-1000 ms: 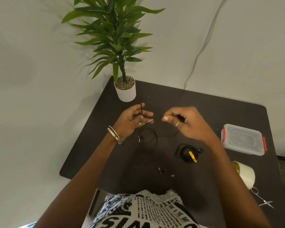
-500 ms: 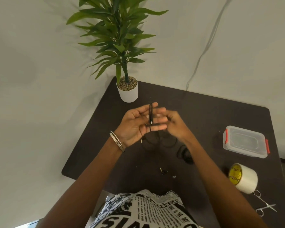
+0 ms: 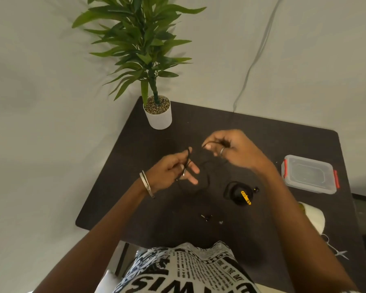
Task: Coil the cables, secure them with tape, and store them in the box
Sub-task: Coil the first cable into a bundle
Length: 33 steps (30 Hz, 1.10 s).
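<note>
A thin black cable (image 3: 206, 176) runs between both hands above the dark table (image 3: 156, 208). My left hand (image 3: 173, 170) holds several loops of it around its fingers. My right hand (image 3: 230, 149) pinches the loose end of the cable, raised to the right of the left hand. Slack cable droops onto the table below them. A second black cable coil with a yellow tag (image 3: 240, 193) lies on the table to the right. The clear plastic box (image 3: 309, 174) with red clips sits closed at the right. A white tape roll (image 3: 314, 216) lies near the right edge, partly behind my right arm.
A potted plant in a white pot (image 3: 158, 115) stands at the table's far left corner. Small scissors (image 3: 336, 250) lie at the front right. Small dark bits (image 3: 207, 217) lie near the front edge. A grey wire (image 3: 251, 68) hangs down the wall.
My hands, joined half a second ago, have parted. The right hand has pulled the cable end up and to the right; the left hand has dropped slightly with its loops.
</note>
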### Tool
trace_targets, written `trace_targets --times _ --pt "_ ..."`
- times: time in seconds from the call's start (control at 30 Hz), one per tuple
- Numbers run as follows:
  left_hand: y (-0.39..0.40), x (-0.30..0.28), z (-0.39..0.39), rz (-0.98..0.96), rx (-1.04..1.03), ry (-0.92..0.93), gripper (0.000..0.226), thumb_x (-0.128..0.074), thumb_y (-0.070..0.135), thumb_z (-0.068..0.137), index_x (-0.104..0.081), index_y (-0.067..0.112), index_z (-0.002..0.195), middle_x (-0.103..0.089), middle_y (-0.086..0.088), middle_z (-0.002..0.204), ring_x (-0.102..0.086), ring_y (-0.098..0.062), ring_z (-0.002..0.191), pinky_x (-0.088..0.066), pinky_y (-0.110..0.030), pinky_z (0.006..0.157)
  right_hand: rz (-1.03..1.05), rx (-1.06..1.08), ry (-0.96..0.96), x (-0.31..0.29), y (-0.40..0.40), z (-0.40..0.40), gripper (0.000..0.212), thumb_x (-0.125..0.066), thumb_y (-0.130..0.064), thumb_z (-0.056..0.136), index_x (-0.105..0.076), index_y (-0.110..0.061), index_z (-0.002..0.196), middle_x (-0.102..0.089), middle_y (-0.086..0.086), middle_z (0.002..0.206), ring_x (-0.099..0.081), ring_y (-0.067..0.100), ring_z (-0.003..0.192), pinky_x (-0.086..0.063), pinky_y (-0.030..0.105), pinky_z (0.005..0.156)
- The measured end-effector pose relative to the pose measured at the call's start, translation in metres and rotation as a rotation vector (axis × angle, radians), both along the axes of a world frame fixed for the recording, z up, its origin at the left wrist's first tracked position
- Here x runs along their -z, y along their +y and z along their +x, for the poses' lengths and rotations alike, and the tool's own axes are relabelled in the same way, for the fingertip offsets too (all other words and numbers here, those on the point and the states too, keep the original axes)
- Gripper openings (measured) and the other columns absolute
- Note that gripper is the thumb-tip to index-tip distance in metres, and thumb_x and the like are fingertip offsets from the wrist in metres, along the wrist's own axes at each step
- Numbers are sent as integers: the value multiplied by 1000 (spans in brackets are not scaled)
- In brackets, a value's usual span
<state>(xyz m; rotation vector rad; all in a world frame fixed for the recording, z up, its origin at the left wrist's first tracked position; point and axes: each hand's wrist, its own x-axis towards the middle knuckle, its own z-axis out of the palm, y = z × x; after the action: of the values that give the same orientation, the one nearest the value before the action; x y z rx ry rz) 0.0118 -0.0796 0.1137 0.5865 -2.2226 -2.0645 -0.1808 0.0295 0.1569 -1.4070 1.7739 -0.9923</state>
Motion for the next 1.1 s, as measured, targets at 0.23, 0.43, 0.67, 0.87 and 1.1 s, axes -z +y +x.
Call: trace_targets --times 0.23,0.43,0.67,0.87,1.1 --pt "11 -29 -9 685 -41 214 48 -37 -11 86 -45 2 131 -62 -13 88 -63 -20 64 -51 -53 88 -7 113 -175 32 -25 -17 15 -56 -13 95 -70 -12 90 -59 -9 60 -52 3 57 -44 20 52" --pt "-1 -35 -21 899 -342 271 34 -27 -5 95 -43 -11 125 -63 -10 78 -55 -13 56 -59 -39 77 70 9 -180 88 -16 37 34 -45 -2 97 -67 -26 84 -57 7 63 -51 2 51 -42 19 47" --pt "-14 -24 -29 838 -543 277 17 -34 -2 97 -51 -1 102 -59 -6 78 -59 -11 60 -59 -36 75 142 -104 -114 92 5 74 23 -43 -8 99 -62 -7 112 -56 -6 64 -58 1 62 -42 8 60" --pt "-24 5 -20 101 -486 -10 34 -29 -1 100 -39 11 130 -63 -7 101 -69 -15 89 -53 -34 90 202 -203 -201 51 26 55 13 -53 -12 96 -66 -15 97 -58 -5 65 -55 1 59 -46 19 56" --pt "-1 13 -7 406 108 19 46 -39 11 97 -28 7 141 -65 -12 101 -71 -27 86 -55 -39 85 -45 149 -149 11 -5 -12 15 -61 -12 91 -70 -21 85 -60 4 65 -53 5 58 -43 18 57"
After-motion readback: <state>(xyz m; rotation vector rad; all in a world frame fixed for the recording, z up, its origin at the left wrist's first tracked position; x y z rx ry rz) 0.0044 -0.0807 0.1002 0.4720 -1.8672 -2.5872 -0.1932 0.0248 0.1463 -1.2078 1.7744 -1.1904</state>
